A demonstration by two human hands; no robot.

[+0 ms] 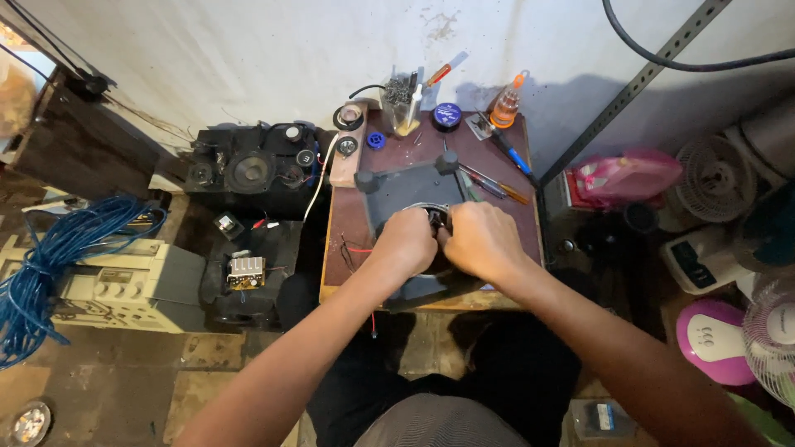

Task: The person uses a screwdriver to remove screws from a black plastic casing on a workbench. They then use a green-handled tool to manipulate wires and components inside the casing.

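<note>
Both my hands meet over a round black speaker part point(436, 217) with a metal rim, which lies on a dark grey panel point(406, 189) on the small brown work table point(497, 149). My left hand point(406, 240) is curled, with its fingers on the part's left side. My right hand point(479, 240) covers the right side, fingers bent onto it. Most of the part is hidden under my hands, so I cannot see the exact grip. A thin red wire point(358, 249) lies on the table by my left wrist.
Screwdrivers point(497, 184), an orange-capped bottle point(506, 104), a blue tin point(447, 115), a cup of tools point(401, 101) and tape rolls point(349, 116) stand on the table. A black speaker box point(248, 170), blue cable coil point(58, 257) and beige device point(124, 285) lie left; fans point(716, 178) and a pink bag point(625, 175) right.
</note>
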